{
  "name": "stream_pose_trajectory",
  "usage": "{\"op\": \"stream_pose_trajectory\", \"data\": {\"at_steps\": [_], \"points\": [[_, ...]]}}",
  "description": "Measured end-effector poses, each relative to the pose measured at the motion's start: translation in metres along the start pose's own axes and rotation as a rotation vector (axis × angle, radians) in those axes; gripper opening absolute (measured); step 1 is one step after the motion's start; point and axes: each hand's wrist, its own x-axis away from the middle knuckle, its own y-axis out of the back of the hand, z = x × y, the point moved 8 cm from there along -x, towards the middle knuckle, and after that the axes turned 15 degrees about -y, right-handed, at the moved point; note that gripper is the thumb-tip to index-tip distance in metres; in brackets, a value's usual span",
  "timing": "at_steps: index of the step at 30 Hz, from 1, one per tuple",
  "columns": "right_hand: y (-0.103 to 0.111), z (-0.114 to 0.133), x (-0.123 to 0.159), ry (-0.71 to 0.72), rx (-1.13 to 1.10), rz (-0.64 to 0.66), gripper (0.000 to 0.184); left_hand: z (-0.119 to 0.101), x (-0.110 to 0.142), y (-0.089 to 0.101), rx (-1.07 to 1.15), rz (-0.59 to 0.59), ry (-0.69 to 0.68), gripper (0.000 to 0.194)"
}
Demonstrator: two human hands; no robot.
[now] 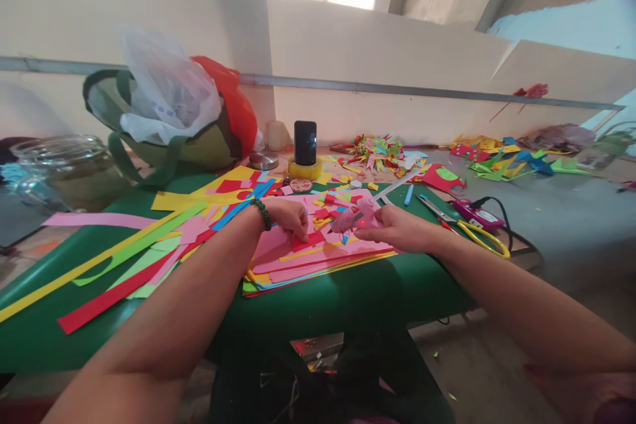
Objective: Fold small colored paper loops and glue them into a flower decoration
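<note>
My right hand (397,228) is wrapped round a pink hot glue gun (365,211), its small red light lit and a long pale glue stick (402,180) poking out of the back. The nozzle points left, toward my left hand (291,215), whose fingers are closed at the edge of a red paper piece (307,240). That piece lies on a stack of pink paper sheets (278,262), with yellow and blue sheets showing underneath. Small red, yellow and blue scraps (325,209) are scattered over the stack just beyond my hands. A green bead bracelet circles my left wrist.
Yellow-handled scissors (479,237) and a purple device (474,214) with a black cord lie at the right. Coloured paper strips (114,301) cover the left of the green mat (318,311). A phone (305,142), a bag (199,139) and a glass jar (69,172) stand behind.
</note>
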Motion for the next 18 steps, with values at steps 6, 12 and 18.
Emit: {"op": "stream_pose_trajectory", "data": {"at_steps": [6, 12, 18], "points": [[0.078, -0.025, 0.006, -0.036, -0.399, -0.477, 0.05, -0.026, 0.028, 0.024, 0.138, -0.059, -0.167, 0.022], [0.124, -0.07, -0.035, -0.242, -0.119, -0.816, 0.054, -0.034, 0.045, 0.063, 0.436, -0.45, -0.356, 0.028], [0.09, -0.113, -0.093, -0.449, 0.191, -0.55, 0.051, -0.018, 0.033, 0.068, 0.572, -0.65, -0.345, 0.033]]}}
